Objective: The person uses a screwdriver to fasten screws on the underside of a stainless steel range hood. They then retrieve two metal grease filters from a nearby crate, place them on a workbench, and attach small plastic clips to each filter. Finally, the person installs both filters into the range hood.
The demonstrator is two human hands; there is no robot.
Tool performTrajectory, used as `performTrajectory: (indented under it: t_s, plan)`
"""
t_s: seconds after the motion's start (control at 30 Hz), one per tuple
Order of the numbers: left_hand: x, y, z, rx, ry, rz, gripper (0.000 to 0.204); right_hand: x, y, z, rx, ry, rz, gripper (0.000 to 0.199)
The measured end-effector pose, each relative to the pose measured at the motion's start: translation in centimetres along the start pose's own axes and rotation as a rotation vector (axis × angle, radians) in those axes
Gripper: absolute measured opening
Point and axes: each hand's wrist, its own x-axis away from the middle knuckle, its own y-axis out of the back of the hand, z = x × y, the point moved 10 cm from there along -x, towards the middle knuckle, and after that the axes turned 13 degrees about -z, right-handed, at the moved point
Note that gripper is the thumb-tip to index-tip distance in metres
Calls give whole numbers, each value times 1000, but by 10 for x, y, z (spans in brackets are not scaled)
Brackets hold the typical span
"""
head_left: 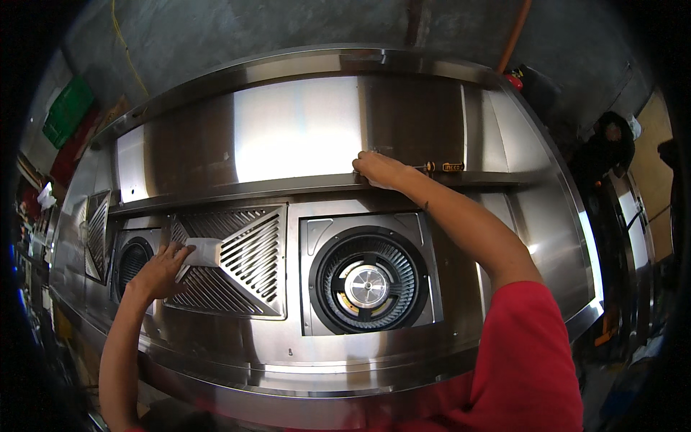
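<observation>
My left hand (160, 272) rests at the left side of a slatted metal grille filter (252, 270), fingers spread and touching or close to a pale rectangular piece (204, 251) at its middle. My right hand (380, 169) reaches to the long ledge of a big stainless steel hood (302, 187). Its fingers are pinched together there; whatever lies between them is hidden. Just right of that wrist lies a screwdriver (445, 167) with a yellow and black handle, its shaft partly behind my forearm. Between my arms sits a round black fan (367, 279) in a square opening.
A second fan (134, 266) shows at the left, with another slatted filter (97, 236) leaning beside it. Beyond the hood are a green crate (68, 111) at the far left and an orange pipe (515, 36) at the back. A dark bundle (608, 147) stands at the right.
</observation>
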Motion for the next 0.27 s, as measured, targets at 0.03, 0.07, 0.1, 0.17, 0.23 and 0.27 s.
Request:
performTrajectory:
  t_s: [0.03, 0.07, 0.1, 0.17, 0.23, 0.27]
  plan:
    - [-1, -1, 5, -9, 11, -4, 104, -2, 3, -3, -1, -20, -13, 21]
    - [-2, -4, 11, -19, 22, -7, 105, -4, 5, -6, -4, -40, -27, 21]
    - [-4, -8, 15, -29, 34, -9, 106, -5, 7, -7, -5, -51, -41, 20]
    - [-11, -13, 18, 1, 17, -19, 107, -7, 6, -6, -16, -74, -68, 17]
    - [-21, -19, 18, 31, -14, -27, 108, -7, -5, -16, -68, -137, 8, 18]
    - [-29, -22, 16, 47, -39, -31, 108, -9, -12, -24, -71, -155, 53, 18]
